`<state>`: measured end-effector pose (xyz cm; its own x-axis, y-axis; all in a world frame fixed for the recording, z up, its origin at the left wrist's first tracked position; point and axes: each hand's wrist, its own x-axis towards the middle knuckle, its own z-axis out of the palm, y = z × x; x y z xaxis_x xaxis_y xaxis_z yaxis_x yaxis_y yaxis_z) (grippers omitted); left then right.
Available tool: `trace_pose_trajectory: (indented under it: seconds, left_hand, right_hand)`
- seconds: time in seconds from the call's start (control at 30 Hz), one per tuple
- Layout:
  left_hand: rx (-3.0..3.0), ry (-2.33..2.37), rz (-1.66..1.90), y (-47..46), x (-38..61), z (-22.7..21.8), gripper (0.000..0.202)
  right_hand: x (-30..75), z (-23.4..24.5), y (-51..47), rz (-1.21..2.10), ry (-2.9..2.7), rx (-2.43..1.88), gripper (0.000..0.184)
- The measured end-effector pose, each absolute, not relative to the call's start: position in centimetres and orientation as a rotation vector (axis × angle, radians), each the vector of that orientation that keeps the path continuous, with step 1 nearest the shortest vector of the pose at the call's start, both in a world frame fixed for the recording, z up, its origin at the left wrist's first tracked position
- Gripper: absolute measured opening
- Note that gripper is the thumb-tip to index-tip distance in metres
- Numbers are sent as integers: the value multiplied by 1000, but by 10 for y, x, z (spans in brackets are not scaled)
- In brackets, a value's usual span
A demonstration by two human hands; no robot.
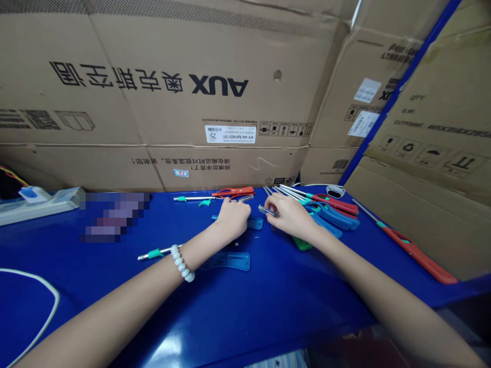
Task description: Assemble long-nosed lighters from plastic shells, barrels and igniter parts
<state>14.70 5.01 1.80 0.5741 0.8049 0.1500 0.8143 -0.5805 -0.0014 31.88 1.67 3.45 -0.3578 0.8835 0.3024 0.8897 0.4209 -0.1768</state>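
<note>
Glossy blue desk [268, 296], cardboard boxes [153, 102] stacked behind. The right hand [289, 215] fingers pinch a clear part [265, 209]. The left hand [232, 217] fingers are curled, hold unclear.

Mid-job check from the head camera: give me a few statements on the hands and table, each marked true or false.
1. A white bead bracelet sits at the wrist of the left hand. True.
2. The table is green. False: it is blue.
3. The right hand pinches a small clear part. True.
4. The red lighter at far right lies under the left hand. False: it lies apart, beyond the right arm.
5. Cardboard boxes stand behind the table. True.
</note>
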Motion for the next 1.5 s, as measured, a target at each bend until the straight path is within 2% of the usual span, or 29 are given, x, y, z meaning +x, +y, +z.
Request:
trace_pose_trajectory:
  seconds: [0.23,0.47,0.67,0.77,0.93,1.13,1.5]
  left_hand:
    - [-2769,-1507,-264,49,152,20,7]
    - [-2914,-1589,-548,48,134,25,8]
    - [-3089,-1624,-939,36,101,22,10]
    - [-3216,-1781,-1498,25,83,15,14]
    - [-3153,-1956,-1900,7,68,7,22]
    - [-3101,-2004,-2111,0,66,5,26]
    - [-3125,-2095,-2254,-10,68,15,17]
  right_hand:
    - [320,32,18,-26,-2334,-1506,8]
    - [319,31,16,-2,-2337,-1496,9]
    - [310,29,9,84,-2353,-1369,11]
    - [301,25,2,118,-2371,-1289,11]
    - [285,20,-12,175,-2405,-1135,9]
    - [275,16,-20,218,-2392,-1008,9]
    - [271,14,-21,52,-2372,-863,5]
